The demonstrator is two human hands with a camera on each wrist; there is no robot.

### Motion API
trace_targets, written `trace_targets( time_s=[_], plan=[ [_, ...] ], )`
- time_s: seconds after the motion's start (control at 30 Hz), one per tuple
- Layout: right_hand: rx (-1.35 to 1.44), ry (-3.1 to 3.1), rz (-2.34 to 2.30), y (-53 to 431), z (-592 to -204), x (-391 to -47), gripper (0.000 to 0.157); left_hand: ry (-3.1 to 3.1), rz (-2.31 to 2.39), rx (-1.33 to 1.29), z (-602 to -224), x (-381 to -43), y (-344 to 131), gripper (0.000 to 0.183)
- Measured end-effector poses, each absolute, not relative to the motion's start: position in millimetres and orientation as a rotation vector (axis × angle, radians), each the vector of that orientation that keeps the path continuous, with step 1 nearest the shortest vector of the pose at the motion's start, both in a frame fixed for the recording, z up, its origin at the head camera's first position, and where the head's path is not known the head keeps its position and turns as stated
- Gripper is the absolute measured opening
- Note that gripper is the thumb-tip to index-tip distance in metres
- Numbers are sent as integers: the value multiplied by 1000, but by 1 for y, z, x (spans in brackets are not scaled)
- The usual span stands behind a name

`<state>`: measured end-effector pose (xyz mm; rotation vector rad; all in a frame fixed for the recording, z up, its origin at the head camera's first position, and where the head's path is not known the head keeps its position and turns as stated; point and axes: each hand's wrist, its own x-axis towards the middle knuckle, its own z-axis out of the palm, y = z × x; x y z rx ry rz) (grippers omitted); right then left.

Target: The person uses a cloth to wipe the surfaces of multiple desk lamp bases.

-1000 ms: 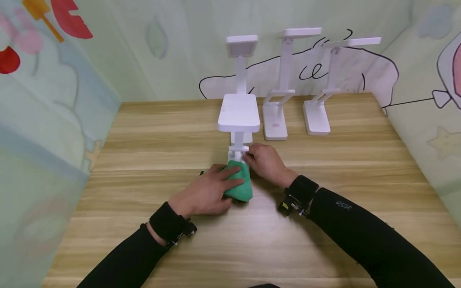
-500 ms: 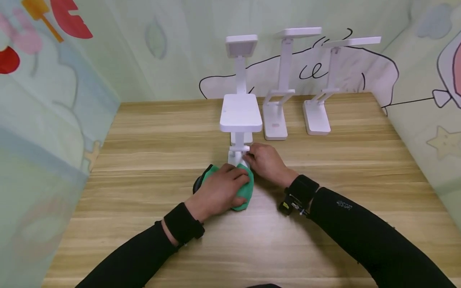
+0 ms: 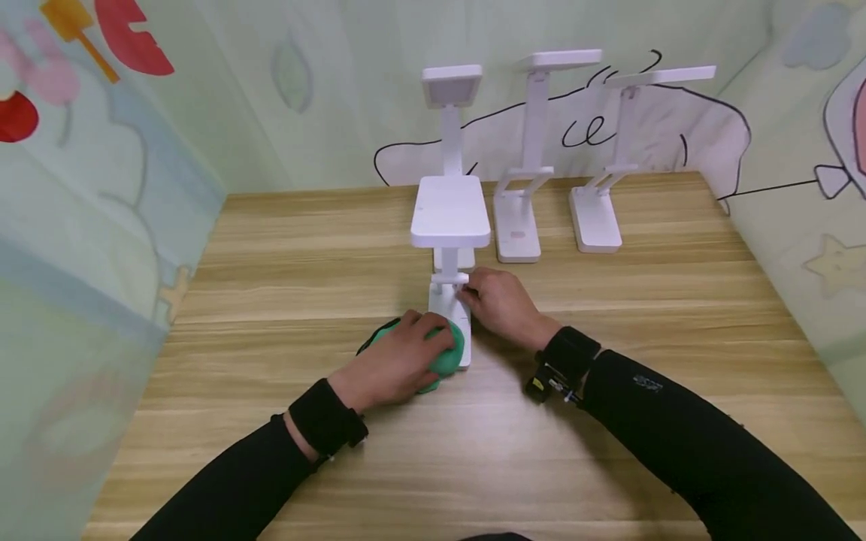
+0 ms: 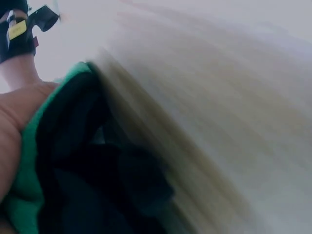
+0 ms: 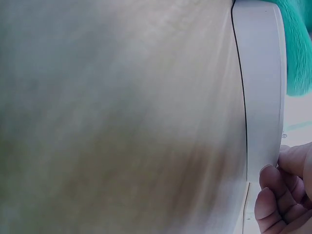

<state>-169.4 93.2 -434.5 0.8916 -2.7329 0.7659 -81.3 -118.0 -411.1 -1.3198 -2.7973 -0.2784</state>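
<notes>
A white desk lamp (image 3: 451, 210) stands upright at the middle of the table, its flat head over the hinge and base. My left hand (image 3: 392, 368) grips a green cloth (image 3: 449, 357) with curled fingers and presses it on the front part of the lamp base. The cloth (image 4: 27, 212) shows a dark underside in the left wrist view. On the base's right side, near the hinge, my right hand (image 3: 504, 304) pinches the lamp's edge. From the right wrist the white side of the base (image 5: 263, 97) is visible, with green fuzzy cloth (image 5: 298, 58) above it. The left fingertips are partly hidden.
Directly behind stands another white lamp (image 3: 452, 86), partly covered by the front one. Two more white lamps, a nearer one (image 3: 517, 233) and a far-right one (image 3: 595, 225), stand to the right. Printed fabric walls (image 3: 304, 135) border the wooden table (image 3: 304, 263).
My left hand has moved the cloth over the lamp base, first toward me and right, then back left, uncovering more of the base. The right hand has kept its place.
</notes>
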Motion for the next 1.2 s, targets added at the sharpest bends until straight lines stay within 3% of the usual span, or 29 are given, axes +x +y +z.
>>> trace_targets(
  time_s=[0.37,0.63,0.97,1.2],
  plan=[
    [895,-2729,780,93,-435,-168,11,-2808,-464,-1309,-408,-95,-140,23],
    [867,-2748,799,94,-436,-169,13,-2959,-433,-985,-408,-111,-159,27],
    [807,-2802,853,102,-433,-168,12,-2941,-1146,-527,-391,-104,-149,34],
    [672,-2814,1058,115,-426,-153,28,-2828,-1435,-320,-382,-99,-137,39]
  ],
)
